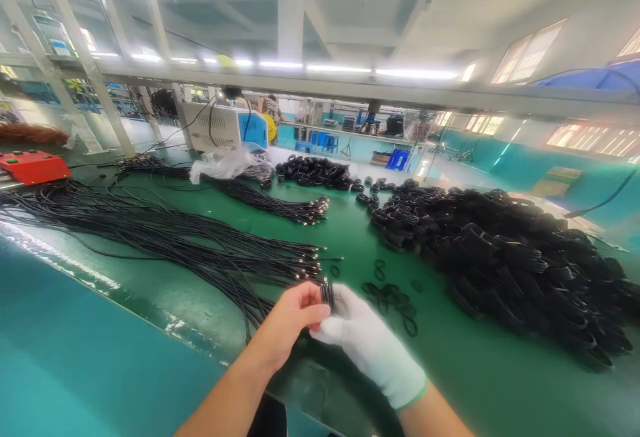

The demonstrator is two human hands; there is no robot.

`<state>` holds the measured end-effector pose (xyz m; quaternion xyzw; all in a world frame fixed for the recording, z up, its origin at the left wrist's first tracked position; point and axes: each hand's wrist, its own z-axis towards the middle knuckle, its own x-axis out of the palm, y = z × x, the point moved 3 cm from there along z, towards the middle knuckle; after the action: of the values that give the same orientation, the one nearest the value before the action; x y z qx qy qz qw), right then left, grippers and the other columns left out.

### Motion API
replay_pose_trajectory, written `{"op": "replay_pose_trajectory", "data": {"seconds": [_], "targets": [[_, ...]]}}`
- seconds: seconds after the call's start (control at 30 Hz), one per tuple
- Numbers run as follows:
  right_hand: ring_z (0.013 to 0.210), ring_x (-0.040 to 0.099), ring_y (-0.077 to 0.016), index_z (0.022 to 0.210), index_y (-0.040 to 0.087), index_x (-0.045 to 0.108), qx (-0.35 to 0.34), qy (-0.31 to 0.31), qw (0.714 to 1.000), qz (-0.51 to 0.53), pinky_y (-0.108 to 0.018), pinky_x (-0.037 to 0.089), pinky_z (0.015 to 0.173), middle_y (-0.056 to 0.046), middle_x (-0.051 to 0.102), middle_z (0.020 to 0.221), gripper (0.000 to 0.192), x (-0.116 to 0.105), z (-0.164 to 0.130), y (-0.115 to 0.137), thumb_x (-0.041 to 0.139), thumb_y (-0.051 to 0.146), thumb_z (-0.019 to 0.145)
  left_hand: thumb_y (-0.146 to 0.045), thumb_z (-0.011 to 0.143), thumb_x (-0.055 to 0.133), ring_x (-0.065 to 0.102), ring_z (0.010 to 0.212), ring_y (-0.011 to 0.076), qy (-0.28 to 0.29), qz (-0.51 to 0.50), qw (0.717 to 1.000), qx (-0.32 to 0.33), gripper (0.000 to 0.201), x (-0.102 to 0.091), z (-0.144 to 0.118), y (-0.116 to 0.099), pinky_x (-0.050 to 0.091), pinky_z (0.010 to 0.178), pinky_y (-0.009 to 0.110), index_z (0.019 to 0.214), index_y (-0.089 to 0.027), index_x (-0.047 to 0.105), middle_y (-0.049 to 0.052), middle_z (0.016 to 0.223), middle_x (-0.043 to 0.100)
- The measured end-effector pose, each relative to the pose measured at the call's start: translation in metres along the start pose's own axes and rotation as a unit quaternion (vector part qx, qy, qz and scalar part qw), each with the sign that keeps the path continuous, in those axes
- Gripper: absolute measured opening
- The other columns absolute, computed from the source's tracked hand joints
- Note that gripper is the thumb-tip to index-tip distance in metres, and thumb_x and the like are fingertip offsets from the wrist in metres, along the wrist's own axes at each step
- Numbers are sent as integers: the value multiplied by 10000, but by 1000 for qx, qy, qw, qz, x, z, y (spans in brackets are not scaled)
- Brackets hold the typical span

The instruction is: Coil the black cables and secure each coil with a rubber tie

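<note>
My bare left hand and my gloved right hand meet low over the green tabletop, both pinching a small coil of black cable between their fingertips. It seems to be wound tight, though it is small and blurred. Loose black rings lie just beyond my hands. Straight cables fan out to my left; a big heap of coiled bundles sits right.

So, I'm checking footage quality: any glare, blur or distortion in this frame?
Head view: wide-angle bending of the overhead metal beam; ceiling strip lights blown out; sheen on the green table mat; small black cable coil between both hands slightly soft.
</note>
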<state>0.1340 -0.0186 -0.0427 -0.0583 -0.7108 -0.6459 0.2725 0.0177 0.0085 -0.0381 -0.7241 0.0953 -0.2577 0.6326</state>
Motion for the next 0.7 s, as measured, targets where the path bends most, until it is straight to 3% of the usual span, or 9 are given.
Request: {"op": "replay_pose_trajectory", "data": {"seconds": [0.13, 0.23, 0.33, 0.43, 0.53, 0.7], "targets": [[1010, 549, -209, 1140, 162, 519, 21, 6, 998, 55, -413, 443, 886, -86, 530, 1144, 455, -2, -3, -2, 699, 151, 723, -183, 731, 585, 420, 556, 72, -28, 38, 999, 8, 134, 3, 0, -4, 350, 549, 194, 671, -151, 469, -49, 603, 475], [973, 566, -205, 1127, 150, 520, 42, 30, 995, 87, -430, 441, 888, -85, 536, 1102, 432, 1, -4, 1, 691, 153, 730, -235, 787, 534, 453, 553, 90, -50, 122, 991, 19, 107, -3, -3, -14, 382, 548, 208, 717, -160, 507, -43, 603, 490], [984, 577, -220, 1138, 150, 511, 70, 75, 987, 121, -417, 437, 888, -88, 530, 1101, 421, 7, -5, 3, 673, 183, 750, -165, 780, 515, 521, 666, 111, -96, 243, 961, 92, 124, -11, -6, -30, 428, 624, 224, 884, -193, 576, -20, 765, 565], [985, 582, -223, 1143, 149, 508, 71, 94, 987, 109, -408, 442, 877, -102, 528, 1122, 403, 11, -6, 3, 656, 186, 770, -34, 723, 481, 552, 784, 116, -73, 370, 912, 163, 355, -10, -7, -41, 441, 722, 233, 970, -247, 621, -18, 936, 589], [971, 582, -216, 1138, 136, 519, 64, 99, 989, 95, -397, 454, 856, -103, 540, 1088, 374, 13, -7, 2, 640, 194, 790, -12, 741, 451, 571, 822, 119, -71, 441, 871, 204, 363, -6, -6, -43, 444, 763, 237, 928, -244, 659, -16, 919, 607], [907, 587, -185, 1146, 126, 533, 51, 99, 989, 100, -345, 480, 801, -83, 558, 1012, 374, 14, -7, 4, 637, 213, 797, -9, 752, 450, 589, 815, 120, -105, 446, 857, 235, 332, -4, -2, -41, 459, 765, 236, 882, -215, 677, -6, 865, 634]]}}
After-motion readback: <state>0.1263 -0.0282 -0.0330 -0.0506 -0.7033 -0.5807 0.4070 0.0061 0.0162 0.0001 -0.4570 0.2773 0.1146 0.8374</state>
